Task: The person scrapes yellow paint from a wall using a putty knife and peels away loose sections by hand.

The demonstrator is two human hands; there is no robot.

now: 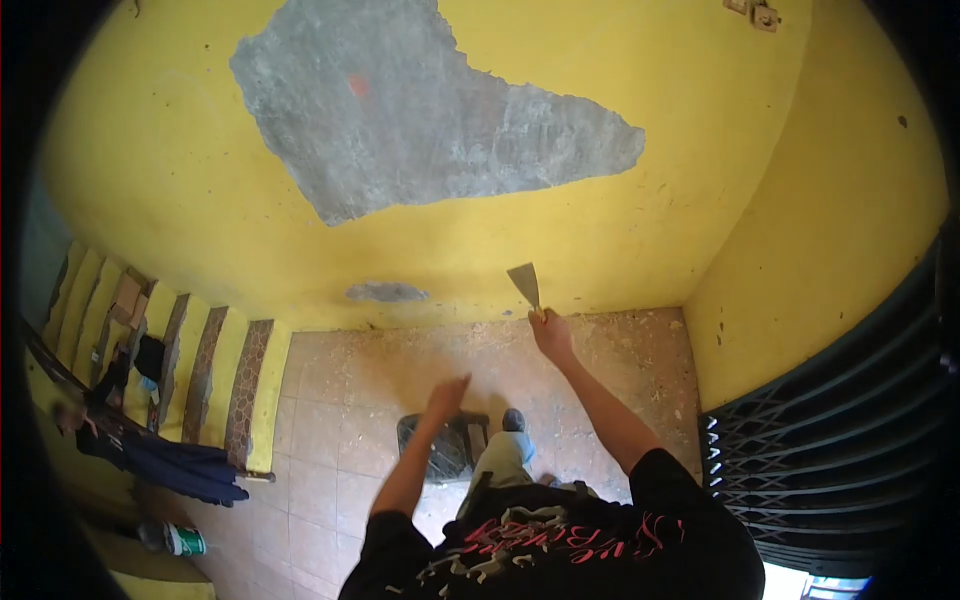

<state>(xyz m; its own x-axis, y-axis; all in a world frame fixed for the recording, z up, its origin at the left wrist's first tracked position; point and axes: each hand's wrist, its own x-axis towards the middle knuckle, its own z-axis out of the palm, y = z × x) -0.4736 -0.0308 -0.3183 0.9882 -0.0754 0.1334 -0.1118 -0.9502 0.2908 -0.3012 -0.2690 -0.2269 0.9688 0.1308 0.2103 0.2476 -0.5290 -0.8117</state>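
My right hand (552,337) is wrapped round the handle of a putty knife (524,283), whose flat, wide metal blade points up toward the yellow wall (470,240). The blade looks apart from the wall, though the exact gap is hard to judge. My left hand (447,400) hangs over a dark stool (436,450), with a finger stretched out and nothing visible in it. On the wall ahead is a large bare grey patch (400,120) with ragged paint edges. Lower down lies a smaller grey patch (388,292).
Steps (247,400) rise on the left, with a cardboard box (129,300) and dark cloth (190,470) on the railing. A paint bucket (186,540) lies lower left. A black folding gate (830,420) stands right. Paint flakes dot the tiled floor (640,370).
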